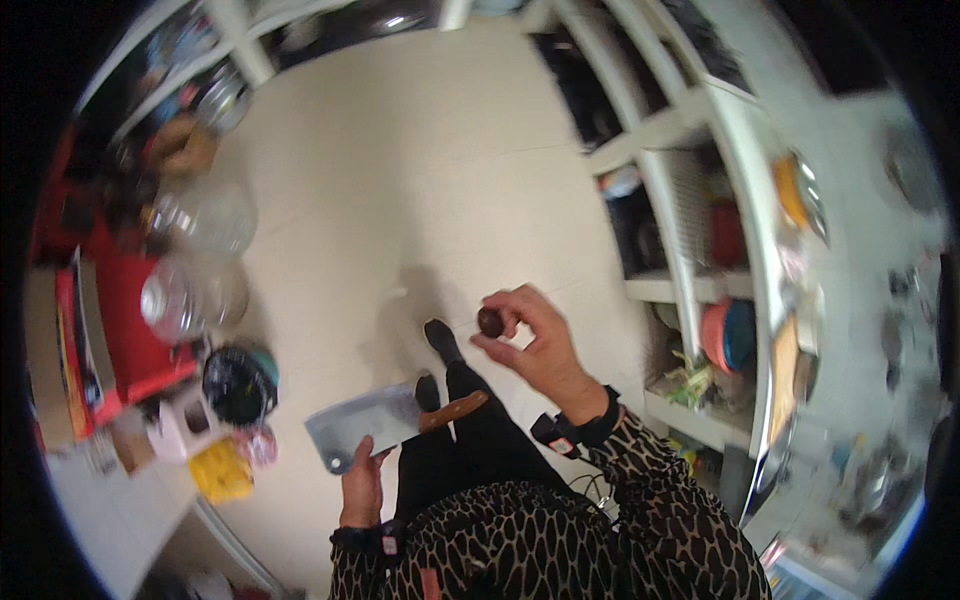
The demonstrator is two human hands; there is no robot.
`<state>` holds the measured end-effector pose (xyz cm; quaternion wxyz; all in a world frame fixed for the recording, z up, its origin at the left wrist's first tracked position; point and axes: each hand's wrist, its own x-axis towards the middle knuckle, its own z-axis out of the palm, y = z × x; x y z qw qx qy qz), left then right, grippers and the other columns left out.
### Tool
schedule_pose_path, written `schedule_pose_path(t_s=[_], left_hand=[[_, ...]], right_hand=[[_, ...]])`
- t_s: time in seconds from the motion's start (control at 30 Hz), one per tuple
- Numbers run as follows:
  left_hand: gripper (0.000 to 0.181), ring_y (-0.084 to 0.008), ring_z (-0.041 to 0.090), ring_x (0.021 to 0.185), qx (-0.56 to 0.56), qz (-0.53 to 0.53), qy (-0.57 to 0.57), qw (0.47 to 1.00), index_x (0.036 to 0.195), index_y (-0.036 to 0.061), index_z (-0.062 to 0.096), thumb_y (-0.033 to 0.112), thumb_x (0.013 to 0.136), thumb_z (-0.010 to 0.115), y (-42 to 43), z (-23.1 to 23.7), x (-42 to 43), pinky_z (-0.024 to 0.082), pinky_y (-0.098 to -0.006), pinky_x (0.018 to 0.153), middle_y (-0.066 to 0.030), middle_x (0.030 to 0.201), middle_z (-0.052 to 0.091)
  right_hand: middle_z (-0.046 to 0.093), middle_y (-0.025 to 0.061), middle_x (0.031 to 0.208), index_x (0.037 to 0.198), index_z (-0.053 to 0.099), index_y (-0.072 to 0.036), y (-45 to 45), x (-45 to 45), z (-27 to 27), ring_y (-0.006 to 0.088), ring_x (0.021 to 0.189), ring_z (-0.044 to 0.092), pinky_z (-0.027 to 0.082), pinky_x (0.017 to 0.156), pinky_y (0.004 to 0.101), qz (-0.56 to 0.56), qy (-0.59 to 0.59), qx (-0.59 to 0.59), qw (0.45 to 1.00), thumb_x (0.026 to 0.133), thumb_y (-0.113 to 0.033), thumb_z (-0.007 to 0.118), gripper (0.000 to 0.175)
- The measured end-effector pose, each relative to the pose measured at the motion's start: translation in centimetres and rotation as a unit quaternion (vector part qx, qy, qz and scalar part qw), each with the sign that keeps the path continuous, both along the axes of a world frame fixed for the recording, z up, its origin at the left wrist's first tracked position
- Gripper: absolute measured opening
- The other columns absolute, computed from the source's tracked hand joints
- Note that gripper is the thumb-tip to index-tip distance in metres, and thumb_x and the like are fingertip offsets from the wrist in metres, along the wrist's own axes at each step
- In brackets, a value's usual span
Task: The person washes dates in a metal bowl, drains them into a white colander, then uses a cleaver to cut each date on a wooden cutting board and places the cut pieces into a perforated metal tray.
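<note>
My left hand grips a cleaver by the corner of its broad metal blade. The cleaver's brown wooden handle points away to the right, above my legs. Between the thumb and fingers of my right hand is a small, dark, round object; its exact kind cannot be told. Both hands are in the air over the floor, apart from each other, with the right one farther forward.
To the right runs a white counter with open shelves, holding pink and blue basins. A cutting board stands at its edge. Large clear bottles, a black-lined bin and a red box line the left. Pale floor tiles lie between.
</note>
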<state>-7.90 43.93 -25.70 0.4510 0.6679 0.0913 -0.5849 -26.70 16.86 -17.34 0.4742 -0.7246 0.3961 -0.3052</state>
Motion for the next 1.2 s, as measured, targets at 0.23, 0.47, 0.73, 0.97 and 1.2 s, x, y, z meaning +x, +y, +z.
schedule_pose_path(t_s=[0.23,0.47,0.73,0.97,1.2], left_hand=[[0.039,-0.0239,0.055,0.114,-0.163,-0.034,0.078,0.983,0.128,0.0005,0.048,0.022,0.097,0.056,-7.3,-6.7,15.0,0.041,-0.0394,0.102,-0.0108,0.124,0.056],[0.039,-0.0228,0.061,0.101,-0.141,-0.181,0.063,0.971,0.123,0.001,0.052,0.025,0.094,0.059,-18.4,-11.4,24.7,0.051,-0.0351,0.085,-0.0088,0.117,0.06],[0.042,-0.0215,0.059,0.103,-0.195,-0.358,0.094,0.908,0.127,0.0032,0.048,0.024,0.093,0.061,-32.5,-11.1,26.6,0.05,-0.0364,0.087,-0.0065,0.117,0.059],[0.032,-0.0216,0.059,0.101,-0.16,-0.505,0.158,0.833,0.117,0.0002,0.054,0.022,0.094,0.059,-43.1,-9.3,20.0,0.051,-0.0374,0.087,-0.0088,0.116,0.059],[0.024,-0.0219,0.061,0.1,-0.173,-0.563,0.198,0.783,0.113,0.0035,0.058,0.017,0.094,0.059,-47.3,-7.9,18.7,0.052,-0.0393,0.084,-0.0065,0.111,0.062]], right_hand=[[0.06,0.0085,0.089,0.112,0.06,-0.005,-0.3,6.8,-5.8,0.0194,0.077,0.061,0.052,0.069,0.0311,-0.08,0.028,0.008,0.996,0.082,-0.012,0.075,0.035],[0.06,0.0086,0.09,0.113,0.06,-0.006,-0.9,9.2,-9.3,0.0226,0.077,0.061,0.053,0.069,0.0329,-0.259,0.031,-0.012,0.965,0.084,-0.013,0.072,0.033],[0.061,0.0116,0.094,0.114,0.06,-0.005,-1.2,9.9,-12.0,0.0256,0.081,0.065,0.054,0.073,0.0346,-0.434,0.048,-0.021,0.899,0.087,-0.015,0.069,0.03],[0.069,0.0119,0.087,0.106,0.065,0.0,1.6,6.1,-12.1,0.0177,0.076,0.064,0.053,0.072,0.0311,-0.652,0.019,0.073,0.754,0.091,-0.024,0.066,0.028],[0.068,0.0123,0.087,0.105,0.065,0.001,2.7,7.4,-13.2,0.0175,0.076,0.063,0.051,0.072,0.0314,-0.724,0.0,0.101,0.683,0.093,-0.024,0.063,0.028]])
